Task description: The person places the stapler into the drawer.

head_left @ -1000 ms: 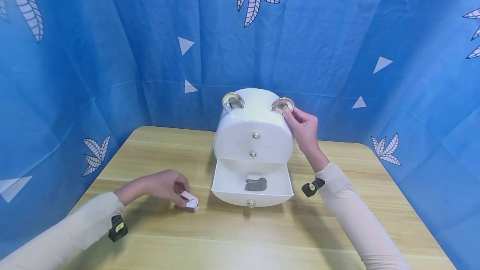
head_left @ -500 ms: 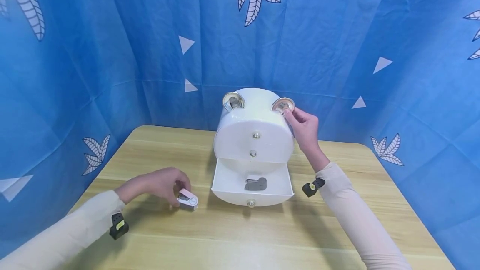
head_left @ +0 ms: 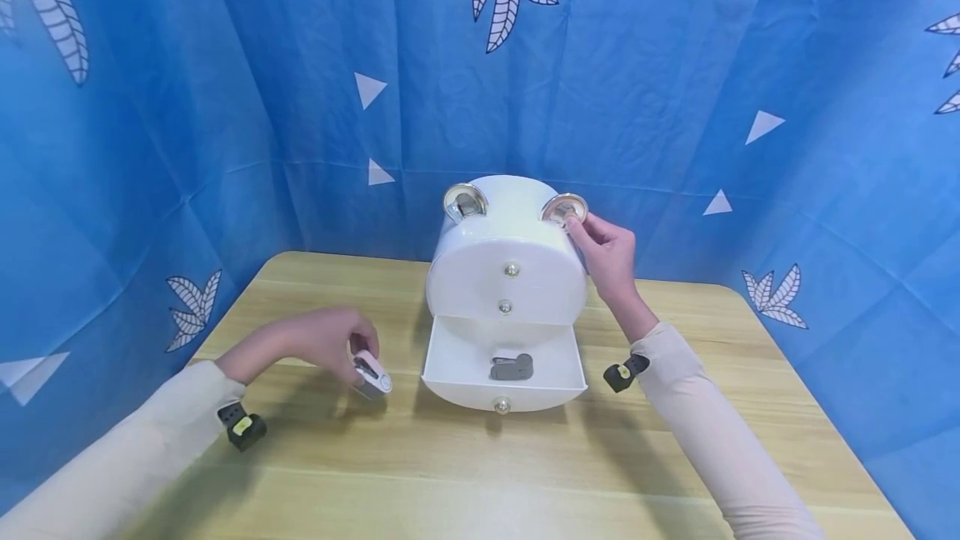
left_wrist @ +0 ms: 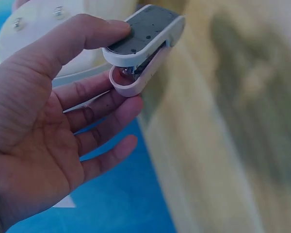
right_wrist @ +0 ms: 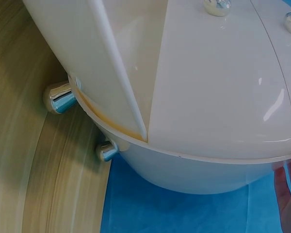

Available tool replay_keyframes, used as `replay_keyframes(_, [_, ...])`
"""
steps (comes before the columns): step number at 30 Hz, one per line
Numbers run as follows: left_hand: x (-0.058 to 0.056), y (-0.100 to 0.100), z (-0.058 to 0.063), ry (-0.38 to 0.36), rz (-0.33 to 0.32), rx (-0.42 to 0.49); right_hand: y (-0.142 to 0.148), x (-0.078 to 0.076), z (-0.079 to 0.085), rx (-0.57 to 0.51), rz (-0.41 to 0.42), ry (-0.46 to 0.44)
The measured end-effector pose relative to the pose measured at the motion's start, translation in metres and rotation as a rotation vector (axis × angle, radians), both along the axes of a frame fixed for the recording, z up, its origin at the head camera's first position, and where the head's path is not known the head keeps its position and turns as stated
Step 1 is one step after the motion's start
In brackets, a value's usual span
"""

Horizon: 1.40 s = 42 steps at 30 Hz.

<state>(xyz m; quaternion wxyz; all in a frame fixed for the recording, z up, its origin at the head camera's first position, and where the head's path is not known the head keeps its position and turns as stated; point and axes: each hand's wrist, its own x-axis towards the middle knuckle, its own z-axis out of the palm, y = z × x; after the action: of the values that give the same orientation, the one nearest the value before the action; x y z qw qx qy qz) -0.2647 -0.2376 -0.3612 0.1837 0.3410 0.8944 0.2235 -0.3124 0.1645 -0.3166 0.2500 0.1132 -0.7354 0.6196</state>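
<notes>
My left hand pinches a small white and grey stapler between thumb and fingers, held just above the table. In the left wrist view the thumb lies on the stapler's grey face, while the other fingers are beneath and behind it. At the back stands a white drawer box with two gold-rimmed ears. My right hand grips its right ear; in the right wrist view only a few fingers show at the edge. The bottom drawer is pulled out, with a grey stapler inside.
The box's two upper drawers are closed, each with a round metal knob. Short metallic feet hold the box off the wooden table. A blue patterned curtain surrounds the table at the back and sides.
The white and grey stapler has turned in my left hand and risen from the table, with the hand moving slightly away from me. My right hand stays on the ear.
</notes>
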Motion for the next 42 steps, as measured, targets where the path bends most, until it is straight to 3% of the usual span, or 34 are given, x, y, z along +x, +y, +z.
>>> replay_keyframes(9, [-0.002, 0.008, 0.042, 0.110, 0.085, -0.022, -0.001, -0.001, -0.001, 0.005, -0.003, -0.002])
replay_keyframes(14, [-0.004, 0.012, 0.052, 0.153, 0.102, -0.011, -0.001, 0.000, 0.000, -0.003, -0.004, 0.004])
replay_keyframes(23, [-0.002, 0.029, 0.051, 0.210, 0.107, 0.038, -0.001, 0.001, 0.001, -0.005, -0.002, 0.001])
replay_keyframes(32, [0.001, 0.058, 0.050, 0.229, 0.053, 0.037, -0.001, 0.001, 0.000, 0.007, -0.019, -0.015])
replay_keyframes(42, [-0.001, 0.084, 0.044, 0.278, -0.035, -0.073, 0.009, -0.026, -0.023, -0.020, -0.023, 0.002])
